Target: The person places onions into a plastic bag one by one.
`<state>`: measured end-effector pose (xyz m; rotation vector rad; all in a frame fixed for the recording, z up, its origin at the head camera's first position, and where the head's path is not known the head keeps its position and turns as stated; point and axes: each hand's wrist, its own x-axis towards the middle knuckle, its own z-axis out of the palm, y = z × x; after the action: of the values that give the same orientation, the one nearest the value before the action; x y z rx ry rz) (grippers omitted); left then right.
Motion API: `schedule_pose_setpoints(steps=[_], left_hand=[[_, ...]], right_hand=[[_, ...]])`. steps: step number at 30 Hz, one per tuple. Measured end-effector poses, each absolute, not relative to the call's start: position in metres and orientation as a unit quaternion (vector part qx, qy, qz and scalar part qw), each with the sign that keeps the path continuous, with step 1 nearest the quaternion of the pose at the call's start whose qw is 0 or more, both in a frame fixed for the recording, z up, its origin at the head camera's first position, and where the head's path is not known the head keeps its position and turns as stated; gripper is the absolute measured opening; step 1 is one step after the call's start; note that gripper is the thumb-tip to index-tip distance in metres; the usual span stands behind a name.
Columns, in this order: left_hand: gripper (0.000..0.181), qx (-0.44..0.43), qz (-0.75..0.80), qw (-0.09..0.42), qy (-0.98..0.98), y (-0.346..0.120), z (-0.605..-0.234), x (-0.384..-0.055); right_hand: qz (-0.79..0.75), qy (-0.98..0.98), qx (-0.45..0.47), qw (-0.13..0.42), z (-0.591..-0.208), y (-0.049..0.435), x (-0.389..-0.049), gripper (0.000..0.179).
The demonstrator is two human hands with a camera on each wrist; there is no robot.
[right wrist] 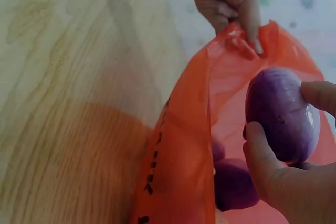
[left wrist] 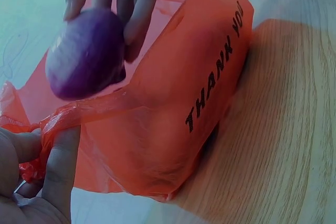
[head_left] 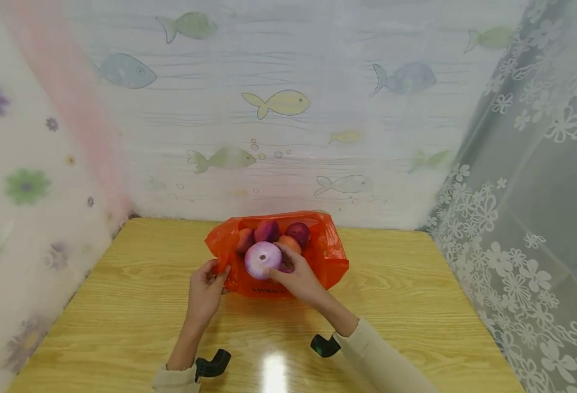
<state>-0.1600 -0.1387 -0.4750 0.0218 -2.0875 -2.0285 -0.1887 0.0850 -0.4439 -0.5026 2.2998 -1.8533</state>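
In my right hand (head_left: 295, 274) I grip a purple onion (head_left: 263, 260), thumb and fingers around its sides. It is over the mouth of a red plastic bag (head_left: 336, 248) printed with "THANK YOU". My left hand (head_left: 207, 286) pinches the bag's left rim; in the left wrist view the bunched film (left wrist: 50, 135) is between thumb and fingers. Inside the bag lie more round purple and orange-red pieces (head_left: 298, 233), partly hidden by the held onion and the film. The right wrist view shows a dark purple one (right wrist: 234, 184) low in the bag.
The bag stands on a wood-grain table (head_left: 396, 305), near its far edge. Behind rises a curtain (head_left: 288, 136) with printed fish, and flowered sheets (head_left: 25, 188) hang at the sides. A dark wrist mount (head_left: 213, 363) sticks out from each sleeve.
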Motion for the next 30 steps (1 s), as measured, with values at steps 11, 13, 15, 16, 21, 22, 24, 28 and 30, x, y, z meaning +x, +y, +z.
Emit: schedule_pose_setpoints(steps=[11, 13, 15, 16, 21, 22, 24, 28, 30], left_hand=[[0.023, 0.017, -0.688, 0.107, -0.717, -0.138, -0.474, -0.16], [0.023, 0.017, -0.689, 0.105, -0.717, -0.138, -0.473, -0.16], [0.024, 0.017, -0.69, 0.102, -0.716, -0.138, -0.472, -0.16], [0.024, 0.017, -0.69, 0.101, -0.717, -0.138, -0.472, -0.159], [0.024, 0.015, -0.691, 0.104, -0.715, -0.138, -0.471, -0.159], [0.024, 0.014, -0.691, 0.106, -0.715, -0.138, -0.471, -0.159], [0.023, 0.013, -0.692, 0.109, -0.714, -0.138, -0.472, -0.16], [0.022, 0.011, -0.693, 0.112, -0.712, -0.138, -0.472, -0.16], [0.022, 0.01, -0.693, 0.112, -0.712, -0.138, -0.473, -0.16]], right_hand=[[-0.606, 0.771, -0.165, 0.101, -0.45, 0.062, -0.22, 0.068], [-0.613, 0.764, -0.172, 0.104, -0.451, 0.059, -0.224, 0.069], [-0.617, 0.761, -0.175, 0.101, -0.452, 0.056, -0.229, 0.07], [-0.617, 0.761, -0.172, 0.099, -0.452, 0.054, -0.231, 0.072], [-0.582, 0.796, -0.141, 0.087, -0.448, 0.052, -0.241, 0.08], [-0.565, 0.81, -0.136, 0.08, -0.447, 0.052, -0.243, 0.08], [-0.535, 0.833, -0.127, 0.065, -0.444, 0.052, -0.246, 0.079], [-0.481, 0.867, -0.122, 0.035, -0.438, 0.051, -0.254, 0.077], [-0.476, 0.87, -0.125, 0.034, -0.436, 0.051, -0.257, 0.073]])
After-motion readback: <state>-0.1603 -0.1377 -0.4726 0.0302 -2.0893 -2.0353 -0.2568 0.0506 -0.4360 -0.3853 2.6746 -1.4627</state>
